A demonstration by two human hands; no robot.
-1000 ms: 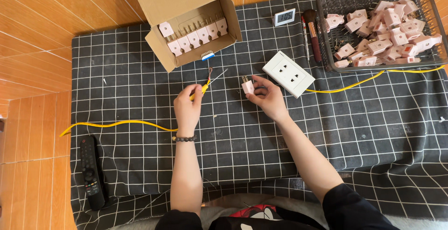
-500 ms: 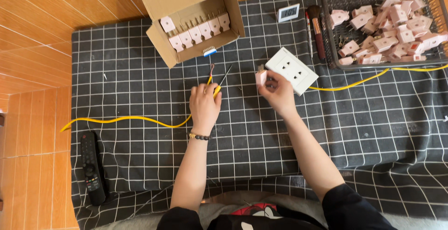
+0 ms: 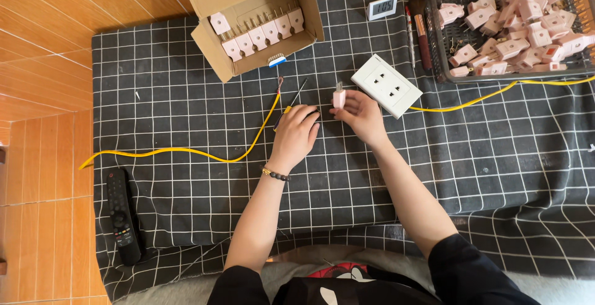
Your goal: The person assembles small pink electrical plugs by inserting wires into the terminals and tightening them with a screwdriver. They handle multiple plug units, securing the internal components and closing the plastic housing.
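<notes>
The fingers (image 3: 344, 108) of the right hand (image 3: 362, 116) are pinched on a small pink plug (image 3: 339, 98), held near the mat's (image 3: 186, 206) top edge; the left hand (image 3: 295, 135) is closed on a screwdriver (image 3: 290, 104). The plug is judged light, rigid and best gripped by its body

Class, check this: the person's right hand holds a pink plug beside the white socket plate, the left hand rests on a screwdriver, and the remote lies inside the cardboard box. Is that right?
Not quite. The remote lies on the cloth's left edge, not in the box, which holds pink plugs. The head view shows it. The rest stands: the right hand holds a pink plug beside the socket plate, and the left hand rests on the screwdriver.
</notes>
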